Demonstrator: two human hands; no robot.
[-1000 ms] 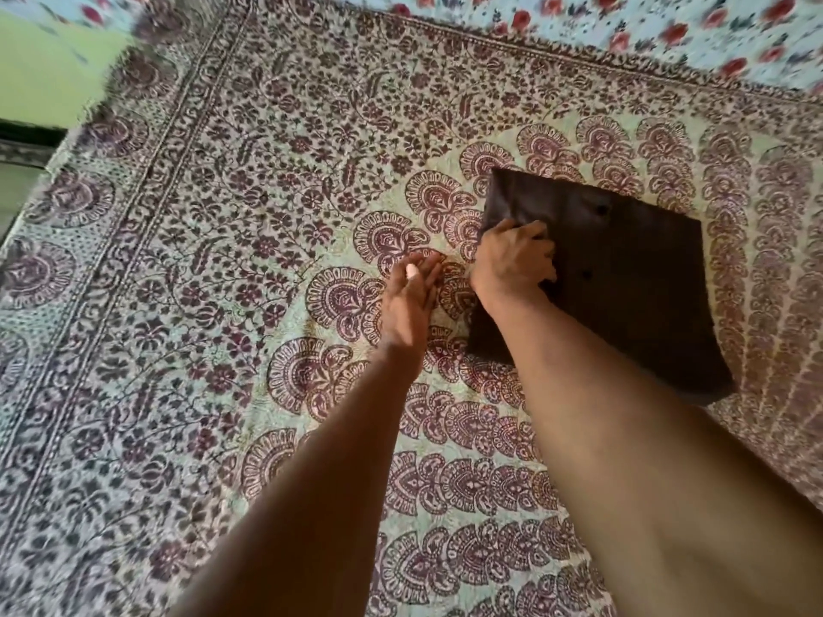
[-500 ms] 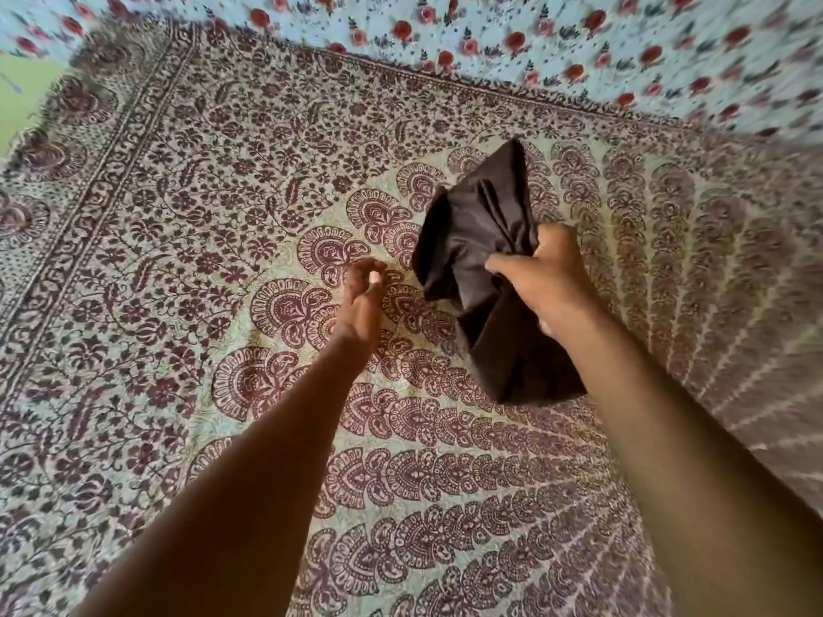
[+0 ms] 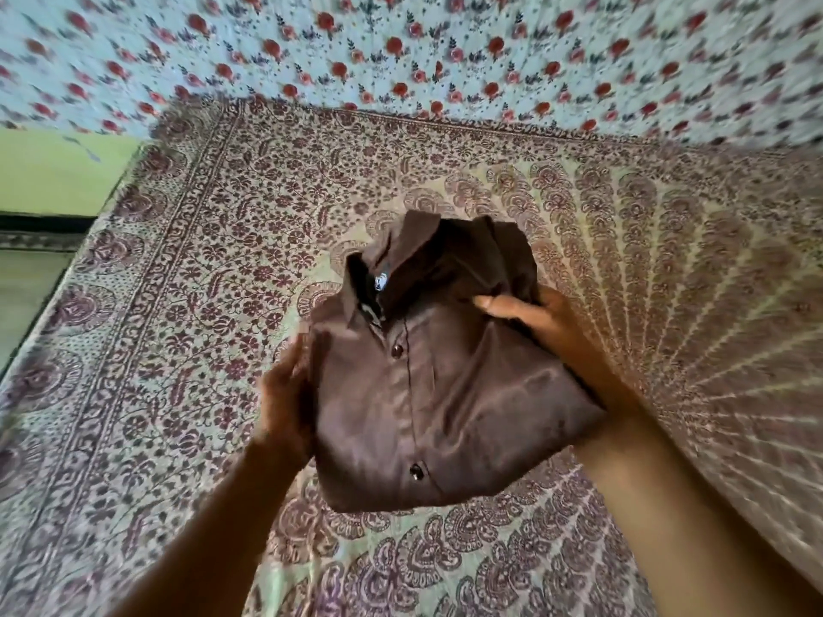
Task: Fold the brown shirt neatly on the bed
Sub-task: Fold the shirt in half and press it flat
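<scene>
The brown shirt point(image 3: 436, 385) is folded into a compact rectangle, front side up, with its collar, label and two dark buttons showing. It is held up above the patterned bedspread point(image 3: 187, 269). My left hand point(image 3: 285, 398) grips its left edge, fingers under the cloth. My right hand point(image 3: 534, 318) holds the right side near the collar, thumb on top. The lower part of the shirt hides parts of both hands.
A light blue sheet with red flowers point(image 3: 445, 55) lies along the far side of the bed. The bed's left edge borders a green wall point(image 3: 58, 175) and a dark strip at the far left.
The shirt lay flat on the bed under my right hand, was lifted crumpled by that hand, and now both hands hold it with the buttoned front up. The left hand came off the bedspread.
</scene>
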